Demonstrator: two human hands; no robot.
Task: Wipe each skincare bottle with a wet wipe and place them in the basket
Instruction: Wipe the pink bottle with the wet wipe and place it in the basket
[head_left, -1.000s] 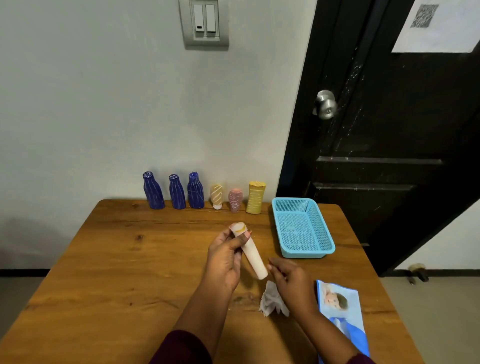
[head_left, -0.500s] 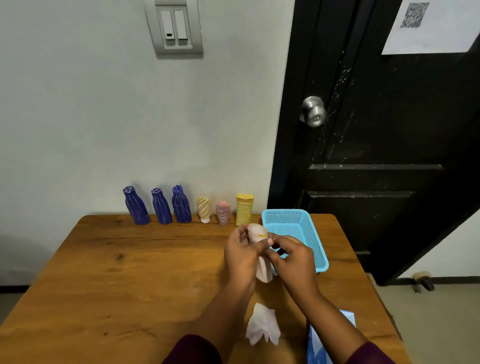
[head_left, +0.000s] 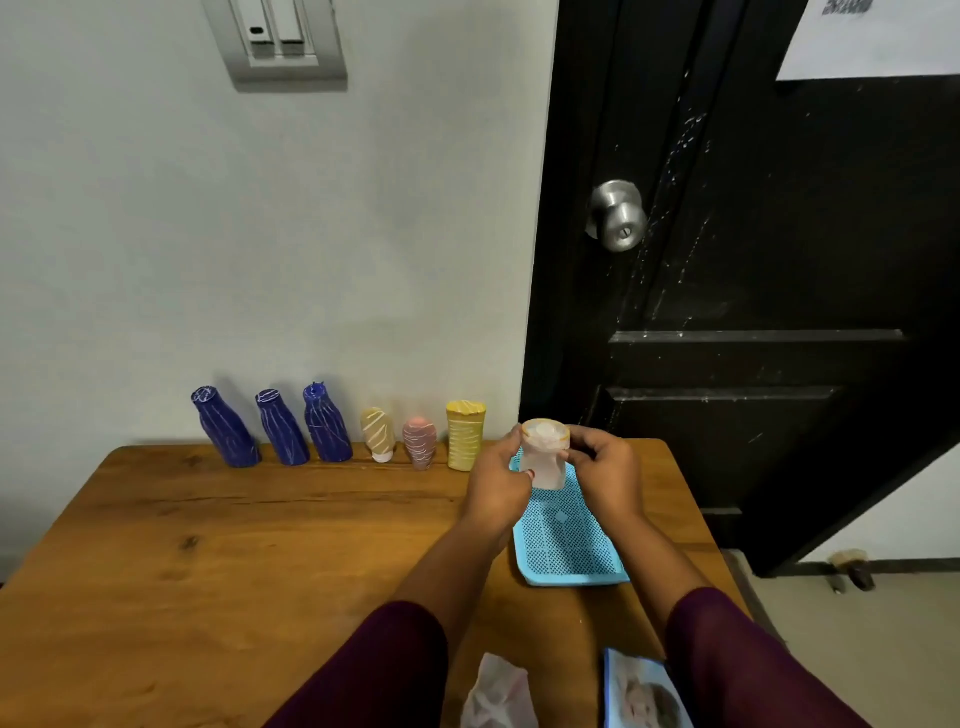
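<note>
Head view, single frame.

Pale pink bottle (head_left: 544, 460): held off the table, roughly upright, its orange-rimmed end towards the camera. It sits over the far end of the blue basket (head_left: 574, 578) and does not appear to rest in it.

Left hand (head_left: 497, 486): fingers and thumb are curled round the bottle's left side, gripping it. Right hand (head_left: 605, 475): fingers are curled in against the bottle's right side near the top, pinching it. Both hands hold this one bottle; maroon sleeves show at the lower edge.

Wet wipe (head_left: 497, 696): crumpled, lying on the wooden table (head_left: 208, 545) at the near edge between the forearms, well apart from the bottle. Neither hand touches it. Wipes pack (head_left: 644, 699): just to the right of the wipe, partly hidden by the right sleeve.

The basket floor that shows is bare mesh.

Row along the wall, left to right, all standing: first blue bottle (head_left: 226, 428), second blue bottle (head_left: 283, 428), third blue bottle (head_left: 327, 425), tan bottle (head_left: 378, 434), dusky pink bottle (head_left: 420, 442), yellow bottle (head_left: 466, 435). The yellow one stands nearest the basket.

Background: black door (head_left: 753, 260) with a metal knob (head_left: 618, 215); a light switch (head_left: 275, 41) on the wall.
</note>
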